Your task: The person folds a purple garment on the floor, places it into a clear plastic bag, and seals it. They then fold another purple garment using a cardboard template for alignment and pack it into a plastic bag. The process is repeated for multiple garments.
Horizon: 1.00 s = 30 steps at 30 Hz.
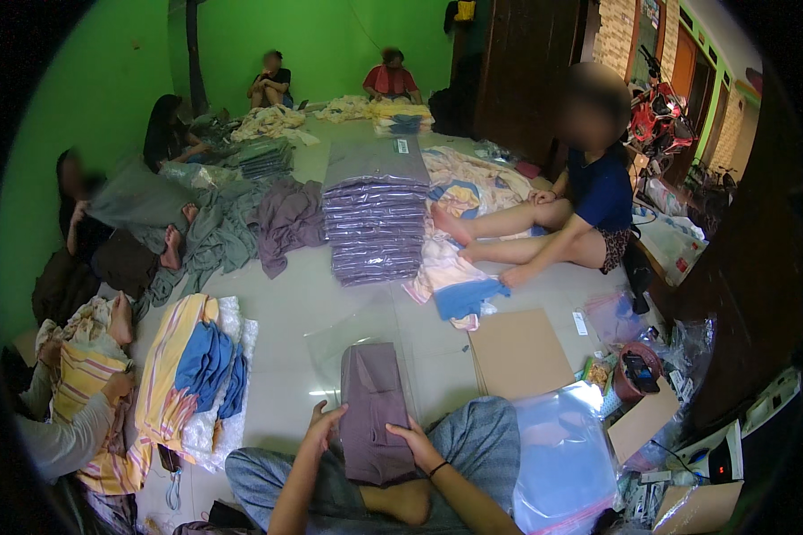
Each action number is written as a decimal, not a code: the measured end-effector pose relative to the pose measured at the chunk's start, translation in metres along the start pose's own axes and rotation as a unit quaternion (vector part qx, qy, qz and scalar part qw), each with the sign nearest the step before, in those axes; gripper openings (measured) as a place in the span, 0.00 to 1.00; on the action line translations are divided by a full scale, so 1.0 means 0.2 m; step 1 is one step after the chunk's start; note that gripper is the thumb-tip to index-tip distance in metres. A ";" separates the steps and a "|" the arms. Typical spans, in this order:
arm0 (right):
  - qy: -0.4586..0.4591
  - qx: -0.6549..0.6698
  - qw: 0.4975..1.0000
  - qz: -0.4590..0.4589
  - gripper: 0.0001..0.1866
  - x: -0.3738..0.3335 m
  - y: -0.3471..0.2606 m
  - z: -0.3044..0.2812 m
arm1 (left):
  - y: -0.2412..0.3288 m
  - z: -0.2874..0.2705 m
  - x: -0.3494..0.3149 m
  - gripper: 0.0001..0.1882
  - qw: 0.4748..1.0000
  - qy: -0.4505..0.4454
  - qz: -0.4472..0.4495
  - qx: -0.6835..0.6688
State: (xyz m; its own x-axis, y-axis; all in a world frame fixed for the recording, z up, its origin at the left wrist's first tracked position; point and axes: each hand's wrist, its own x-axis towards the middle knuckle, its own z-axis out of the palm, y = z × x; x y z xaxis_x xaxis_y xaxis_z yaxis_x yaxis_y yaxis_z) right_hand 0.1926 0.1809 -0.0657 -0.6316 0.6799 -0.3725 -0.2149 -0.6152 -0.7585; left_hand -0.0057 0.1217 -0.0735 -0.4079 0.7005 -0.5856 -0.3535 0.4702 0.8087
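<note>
A folded grey-purple cloth point(375, 410), oblong with a smooth front, is held upright above my crossed legs. At its left edge my left hand point(321, 428) grips it with the thumb up. My right hand point(414, 446), a dark band at the wrist, holds the right edge with the thumb across its front. A clear plastic sheet or bag point(319, 352) lies on the tiled floor just beyond, partly behind the cloth. Farther off rises a tall stack of folded grey-purple cloths point(375, 236) in clear plastic.
Cardboard point(519, 352) and clear plastic bags point(558, 459) lie to my right, near a brown bucket point(638, 370). Yellow striped and blue cloths point(183, 357) lie on bubble wrap at left. Several people sit around among heaped cloths point(214, 227); a dark-blue-shirted person point(589, 192) sits at right.
</note>
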 end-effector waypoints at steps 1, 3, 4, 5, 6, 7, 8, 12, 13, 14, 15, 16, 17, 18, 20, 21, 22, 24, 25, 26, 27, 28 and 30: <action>-0.012 0.001 1.000 -0.022 0.28 0.00 0.00 0.00 | -0.02 0.01 0.00 0.52 0.999 0.009 0.005 -0.040; 0.011 -0.010 1.000 -0.010 0.27 0.00 0.02 0.00 | -0.08 0.03 -0.02 0.48 0.992 -0.028 -0.015 -0.120; 0.015 -0.017 1.000 -0.011 0.27 0.01 0.02 0.00 | -0.10 0.03 -0.03 0.47 0.986 -0.045 -0.030 -0.159; 0.015 -0.027 0.999 -0.011 0.26 0.01 0.03 0.00 | -0.12 0.02 -0.03 0.41 0.974 -0.117 -0.058 -0.184; 0.009 -0.038 0.999 -0.016 0.26 0.02 0.04 0.00 | -0.13 0.01 -0.04 0.39 0.972 -0.129 -0.059 -0.186; 0.004 -0.052 0.998 -0.031 0.25 0.02 0.04 0.00 | -0.13 0.01 -0.05 0.38 0.970 -0.133 -0.063 -0.193; 0.007 -0.053 0.998 -0.026 0.25 0.02 0.04 0.00 | -0.13 0.02 -0.06 0.37 0.969 -0.130 -0.072 -0.196; 0.013 -0.052 0.997 -0.053 0.24 0.00 0.02 0.01 | -0.08 0.07 -0.14 0.34 0.977 -0.117 0.002 -0.179; 0.010 -0.047 0.997 -0.052 0.24 -0.01 0.00 0.02 | -0.06 0.08 -0.17 0.34 0.979 -0.108 0.016 -0.170; 0.012 -0.045 0.998 -0.052 0.25 -0.02 -0.02 0.03 | -0.03 0.10 -0.20 0.35 0.982 -0.095 0.024 -0.162; 0.005 -0.046 0.997 -0.067 0.25 -0.03 -0.04 0.04 | -0.01 0.10 -0.23 0.35 0.984 -0.083 0.031 -0.154; 0.001 -0.042 0.996 -0.072 0.24 -0.03 -0.06 0.06 | 0.02 0.11 -0.26 0.36 0.983 -0.091 0.050 -0.154; -0.001 -0.042 0.996 -0.083 0.24 -0.04 -0.08 0.07 | 0.04 0.11 -0.30 0.37 0.981 -0.098 0.069 -0.154; -0.010 -0.043 0.994 -0.105 0.23 -0.05 -0.10 0.08 | 0.07 0.12 -0.33 0.37 0.978 -0.102 0.091 -0.155; -0.002 -0.040 0.994 -0.105 0.23 -0.06 -0.15 0.10 | 0.12 0.12 -0.38 0.38 0.985 -0.075 0.132 -0.078; -0.020 -0.037 0.991 -0.127 0.23 -0.07 -0.18 0.12 | 0.14 0.12 -0.41 0.39 0.985 -0.056 0.159 -0.035; 0.000 -0.061 0.991 -0.121 0.24 -0.08 -0.20 0.12 | 0.16 0.12 -0.44 0.39 0.980 -0.056 0.191 -0.016; 0.004 -0.111 0.982 -0.150 0.24 -0.09 -0.24 0.13 | 0.21 0.12 -0.49 0.40 0.964 -0.047 0.260 0.039; 0.007 -0.083 0.985 -0.149 0.24 -0.11 -0.25 0.14 | 0.23 0.12 -0.52 0.40 0.953 -0.042 0.291 0.068; 0.011 -0.061 0.986 -0.153 0.23 -0.14 -0.26 0.14 | 0.25 0.11 -0.55 0.39 0.943 -0.035 0.315 0.104; 0.015 -0.038 0.987 -0.158 0.23 -0.16 -0.27 0.15 | 0.27 0.10 -0.58 0.38 0.929 -0.020 0.341 0.143; 0.009 -0.033 0.985 -0.171 0.23 -0.18 -0.29 0.15 | 0.29 0.11 -0.60 0.37 0.935 -0.050 0.343 0.080; -0.008 -0.026 0.978 -0.207 0.24 -0.22 -0.32 0.17 | 0.31 0.15 -0.63 0.35 0.932 -0.088 0.349 -0.038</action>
State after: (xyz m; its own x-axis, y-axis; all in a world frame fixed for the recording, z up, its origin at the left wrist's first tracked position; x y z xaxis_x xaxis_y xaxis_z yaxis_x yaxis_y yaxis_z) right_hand 0.2084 0.1768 0.0173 -0.5093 0.8603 -0.0193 -0.4176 -0.2668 -0.8686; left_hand 0.0494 0.0792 0.0516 -0.4185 0.9021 0.1052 -0.1153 -0.1676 0.9791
